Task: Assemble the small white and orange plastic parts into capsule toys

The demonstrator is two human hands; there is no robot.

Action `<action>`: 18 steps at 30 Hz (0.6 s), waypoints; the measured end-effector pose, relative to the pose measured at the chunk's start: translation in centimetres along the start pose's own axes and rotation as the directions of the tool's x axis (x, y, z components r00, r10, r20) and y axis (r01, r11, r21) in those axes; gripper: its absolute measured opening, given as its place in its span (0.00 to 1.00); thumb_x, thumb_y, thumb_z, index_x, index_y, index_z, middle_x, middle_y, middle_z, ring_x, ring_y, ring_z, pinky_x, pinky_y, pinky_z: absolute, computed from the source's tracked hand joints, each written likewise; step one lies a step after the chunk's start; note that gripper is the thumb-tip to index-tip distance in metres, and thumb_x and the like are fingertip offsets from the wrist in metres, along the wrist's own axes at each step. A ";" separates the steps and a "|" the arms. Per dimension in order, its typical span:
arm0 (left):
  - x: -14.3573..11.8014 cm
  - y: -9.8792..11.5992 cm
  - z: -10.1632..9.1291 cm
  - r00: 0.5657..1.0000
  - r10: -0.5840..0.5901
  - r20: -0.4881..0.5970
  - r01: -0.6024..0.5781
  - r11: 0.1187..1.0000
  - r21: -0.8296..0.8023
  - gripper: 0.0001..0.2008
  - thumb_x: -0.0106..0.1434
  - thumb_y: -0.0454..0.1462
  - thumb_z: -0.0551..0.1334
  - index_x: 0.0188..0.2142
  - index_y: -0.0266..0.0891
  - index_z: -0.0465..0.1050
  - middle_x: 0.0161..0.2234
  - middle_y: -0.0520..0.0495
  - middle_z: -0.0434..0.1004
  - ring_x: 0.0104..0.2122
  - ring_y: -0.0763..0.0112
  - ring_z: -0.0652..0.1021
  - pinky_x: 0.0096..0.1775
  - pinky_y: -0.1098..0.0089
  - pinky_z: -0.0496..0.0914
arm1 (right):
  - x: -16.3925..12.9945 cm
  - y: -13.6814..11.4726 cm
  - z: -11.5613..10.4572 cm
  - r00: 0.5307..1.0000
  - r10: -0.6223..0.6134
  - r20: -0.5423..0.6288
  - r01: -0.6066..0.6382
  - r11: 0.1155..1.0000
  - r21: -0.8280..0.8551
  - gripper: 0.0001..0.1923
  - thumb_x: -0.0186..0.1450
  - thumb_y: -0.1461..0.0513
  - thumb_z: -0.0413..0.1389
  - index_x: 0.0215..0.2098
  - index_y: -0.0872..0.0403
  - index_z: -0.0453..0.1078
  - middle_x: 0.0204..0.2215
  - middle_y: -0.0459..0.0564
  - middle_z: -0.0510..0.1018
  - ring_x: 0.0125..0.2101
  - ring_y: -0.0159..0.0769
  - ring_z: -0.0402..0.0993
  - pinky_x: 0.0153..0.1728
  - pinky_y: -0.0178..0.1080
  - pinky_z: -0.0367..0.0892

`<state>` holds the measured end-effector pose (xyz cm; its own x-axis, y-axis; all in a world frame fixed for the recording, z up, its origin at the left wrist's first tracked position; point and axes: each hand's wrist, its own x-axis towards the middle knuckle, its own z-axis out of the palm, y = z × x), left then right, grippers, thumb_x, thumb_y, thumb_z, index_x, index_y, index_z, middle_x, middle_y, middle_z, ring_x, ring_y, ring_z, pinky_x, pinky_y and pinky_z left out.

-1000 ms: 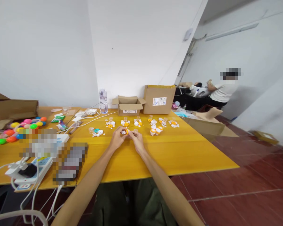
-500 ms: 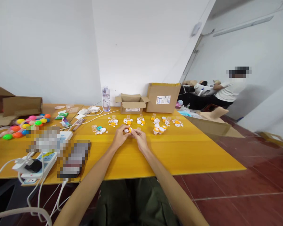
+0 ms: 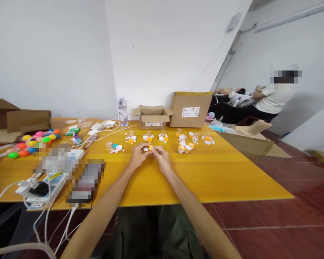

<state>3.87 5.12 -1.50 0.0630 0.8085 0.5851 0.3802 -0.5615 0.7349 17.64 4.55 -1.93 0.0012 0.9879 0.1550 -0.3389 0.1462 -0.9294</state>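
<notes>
So both hands meet over the middle of the yellow table [image 3: 221, 176], pinching one tiny orange-and-white toy piece [image 3: 148, 148] between them. The left hand [image 3: 137, 157] is curled shut on it from 9 o'clock, the right hand [image 3: 162, 158] closes its fingertips on it from 3 o'clock. At 12 o'clock from the piece sits a row of similar small parts [image 3: 164, 137], then an open cardboard box [image 3: 152, 117]. A power strip [image 3: 47, 183] lies off at 8 o'clock.
</notes>
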 end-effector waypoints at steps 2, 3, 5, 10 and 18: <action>0.0 0.0 0.0 1.000 -0.012 -0.004 0.012 1.000 0.003 0.10 0.55 0.30 0.68 0.38 0.40 0.79 0.35 0.49 0.82 0.35 0.67 0.80 0.41 0.67 0.75 | 0.1 0.1 0.0 1.000 0.013 0.000 -0.013 1.000 0.006 0.20 0.43 0.47 0.71 0.29 0.48 0.81 0.29 0.46 0.82 0.33 0.38 0.75 0.40 0.42 0.71; 0.0 0.0 0.0 1.000 -0.015 -0.008 0.015 1.000 0.004 0.10 0.55 0.30 0.68 0.38 0.40 0.79 0.35 0.49 0.82 0.36 0.67 0.80 0.41 0.67 0.75 | 0.1 0.1 -0.1 1.000 0.020 0.006 -0.020 1.000 0.007 0.20 0.44 0.47 0.71 0.29 0.49 0.81 0.29 0.46 0.82 0.33 0.39 0.75 0.40 0.42 0.71; 0.0 0.1 0.0 1.000 -0.014 -0.011 0.014 1.000 0.008 0.10 0.55 0.30 0.68 0.38 0.40 0.79 0.36 0.49 0.82 0.36 0.67 0.80 0.41 0.67 0.75 | 0.2 0.3 -0.1 0.999 0.032 0.019 -0.033 0.999 0.015 0.20 0.44 0.46 0.71 0.30 0.49 0.82 0.29 0.47 0.82 0.34 0.39 0.75 0.41 0.43 0.71; -0.2 0.3 0.0 1.000 0.011 -0.006 -0.010 1.000 0.021 0.10 0.55 0.29 0.67 0.38 0.40 0.78 0.36 0.49 0.81 0.36 0.67 0.80 0.41 0.67 0.75 | 0.2 0.6 -0.3 0.997 0.040 0.059 -0.043 0.998 0.046 0.20 0.45 0.46 0.71 0.29 0.50 0.81 0.29 0.47 0.82 0.34 0.39 0.75 0.42 0.44 0.73; -0.6 0.5 0.0 1.000 -0.004 0.009 0.004 1.000 0.007 0.16 0.57 0.37 0.70 0.46 0.41 0.75 0.43 0.45 0.82 0.42 0.63 0.80 0.46 0.64 0.75 | 0.2 0.6 -0.7 0.998 0.062 0.034 -0.066 0.987 0.144 0.16 0.46 0.50 0.72 0.27 0.50 0.80 0.29 0.46 0.80 0.34 0.37 0.75 0.41 0.41 0.73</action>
<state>3.98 4.37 -1.49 0.0696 0.8124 0.5790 0.3869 -0.5569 0.7349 18.06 4.91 -2.72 -0.0514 0.9928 0.1081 -0.4706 0.0713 -0.8795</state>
